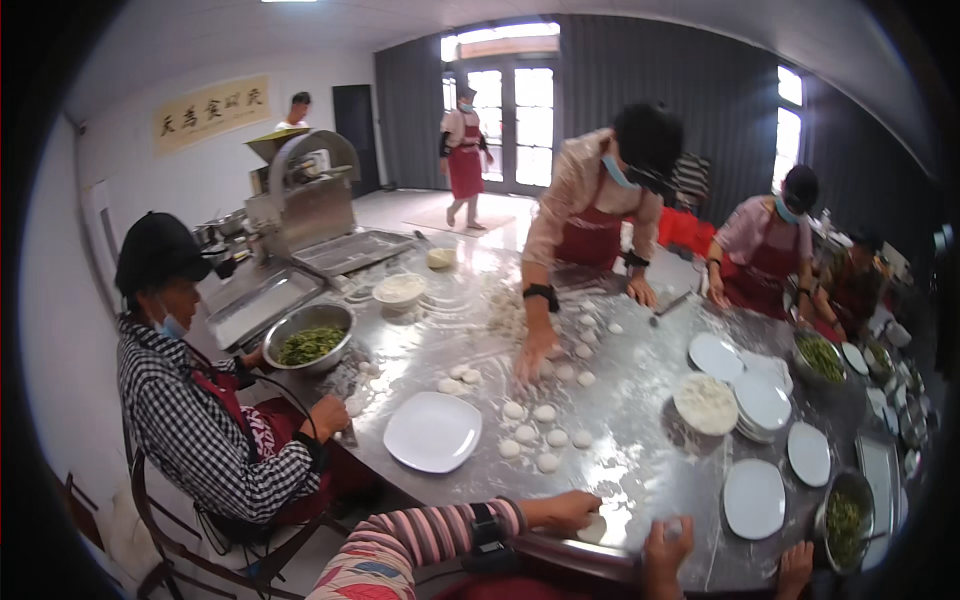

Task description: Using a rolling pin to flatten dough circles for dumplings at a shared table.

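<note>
My left hand (568,511), below a striped sleeve and a black wristband, is at the near edge of the steel table (637,442). Its fingers are on a flat round of dough (592,529). A little to the right, my right hand (666,551) is closed around a small pale rounded object (673,527), too blurred to name. Beyond my hands lie several floured dough balls (556,438). Left of them is a white square plate (433,433) with nothing on it.
Across the table, a co-worker's hand (536,356) touches dough pieces. At left, a seated person (217,442) sits by a steel bowl of green filling (309,337). A flour bowl (705,405) and stacked plates (763,401) stand at right. Another person's hand (795,566) rests near a filling bowl (847,525).
</note>
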`<state>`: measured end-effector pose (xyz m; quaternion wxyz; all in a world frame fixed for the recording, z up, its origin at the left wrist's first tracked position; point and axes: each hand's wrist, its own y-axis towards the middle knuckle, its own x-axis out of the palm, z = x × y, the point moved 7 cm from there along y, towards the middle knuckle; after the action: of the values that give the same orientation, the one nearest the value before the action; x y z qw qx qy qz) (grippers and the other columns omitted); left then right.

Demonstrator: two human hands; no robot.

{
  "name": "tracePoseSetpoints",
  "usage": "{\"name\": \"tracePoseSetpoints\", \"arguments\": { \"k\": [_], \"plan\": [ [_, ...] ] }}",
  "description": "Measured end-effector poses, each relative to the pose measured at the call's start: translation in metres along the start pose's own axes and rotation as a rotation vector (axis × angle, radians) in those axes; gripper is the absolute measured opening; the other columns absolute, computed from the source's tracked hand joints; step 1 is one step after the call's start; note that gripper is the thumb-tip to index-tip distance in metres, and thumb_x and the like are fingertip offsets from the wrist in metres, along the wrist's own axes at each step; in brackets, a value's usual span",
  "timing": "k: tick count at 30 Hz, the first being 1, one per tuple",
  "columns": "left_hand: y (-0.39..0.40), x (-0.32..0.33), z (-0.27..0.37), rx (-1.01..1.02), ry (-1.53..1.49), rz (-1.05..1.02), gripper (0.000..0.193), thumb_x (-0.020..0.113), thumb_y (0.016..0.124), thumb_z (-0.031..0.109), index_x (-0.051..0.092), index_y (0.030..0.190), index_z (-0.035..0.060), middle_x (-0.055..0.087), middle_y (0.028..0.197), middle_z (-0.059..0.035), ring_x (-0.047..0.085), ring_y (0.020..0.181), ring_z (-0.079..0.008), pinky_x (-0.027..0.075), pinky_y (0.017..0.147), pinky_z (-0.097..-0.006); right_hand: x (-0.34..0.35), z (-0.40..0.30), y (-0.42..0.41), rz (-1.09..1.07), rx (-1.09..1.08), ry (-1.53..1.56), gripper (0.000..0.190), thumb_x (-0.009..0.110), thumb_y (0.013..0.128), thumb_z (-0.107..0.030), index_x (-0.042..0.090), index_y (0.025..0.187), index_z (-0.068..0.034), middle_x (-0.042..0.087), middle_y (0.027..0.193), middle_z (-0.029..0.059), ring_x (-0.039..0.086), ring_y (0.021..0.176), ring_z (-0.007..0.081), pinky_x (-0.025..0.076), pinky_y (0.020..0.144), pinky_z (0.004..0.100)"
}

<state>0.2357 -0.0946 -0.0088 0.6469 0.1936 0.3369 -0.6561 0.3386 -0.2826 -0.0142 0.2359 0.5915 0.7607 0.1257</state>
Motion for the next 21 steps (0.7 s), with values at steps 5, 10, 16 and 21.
{"name": "tracePoseSetpoints", "arguments": {
  "k": [5, 10, 16, 21],
  "plan": [
    [0.006, -0.019, 0.000, -0.127, 0.076, 0.007, 0.044, 0.056, 0.084, 0.038, 0.062, 0.106, 0.0008, 0.064, 0.102, -0.0240, 0.061, 0.098, -0.0379, 0.047, 0.083, -0.0444, 0.058, -0.041, 0.059, -0.098, -0.201, -0.018, 0.013, 0.063, 0.078, -0.002, 0.050, 0.080, -0.003, 0.051, 0.056, 0.0050, 0.050, 0.049, 0.0118, 0.037, 0.043, 0.0290],
    [0.008, -0.015, -0.006, -0.003, 0.115, 0.060, 0.023, 0.060, 0.080, 0.022, 0.063, 0.091, 0.0019, 0.064, 0.082, -0.0204, 0.062, 0.080, -0.0371, 0.047, 0.071, -0.0423, 0.006, -0.046, 0.008, -0.078, 0.001, -0.003, 0.021, 0.070, 0.072, 0.000, 0.050, 0.078, -0.005, 0.053, 0.057, 0.0090, 0.055, 0.049, 0.0162, 0.042, 0.046, 0.0296],
    [0.004, -0.005, 0.014, 0.046, 0.006, 0.029, 0.022, 0.056, 0.084, 0.020, 0.060, 0.089, -0.0005, 0.063, 0.080, -0.0223, 0.061, 0.077, -0.0373, 0.047, 0.069, -0.0404, 0.022, -0.039, 0.040, -0.018, -0.077, -0.053, 0.022, 0.071, 0.074, -0.003, 0.050, 0.079, -0.003, 0.054, 0.058, 0.0132, 0.057, 0.050, 0.0265, 0.044, 0.048, 0.0353],
    [0.010, -0.009, 0.014, -0.050, 0.088, 0.105, 0.023, 0.055, 0.085, 0.022, 0.061, 0.090, 0.0005, 0.063, 0.082, -0.0223, 0.060, 0.080, -0.0384, 0.046, 0.071, -0.0432, 0.043, -0.038, 0.058, -0.041, -0.128, -0.036, 0.023, 0.072, 0.074, -0.006, 0.050, 0.080, -0.003, 0.055, 0.060, 0.0143, 0.057, 0.052, 0.0308, 0.045, 0.049, 0.0372]
  ]
}}
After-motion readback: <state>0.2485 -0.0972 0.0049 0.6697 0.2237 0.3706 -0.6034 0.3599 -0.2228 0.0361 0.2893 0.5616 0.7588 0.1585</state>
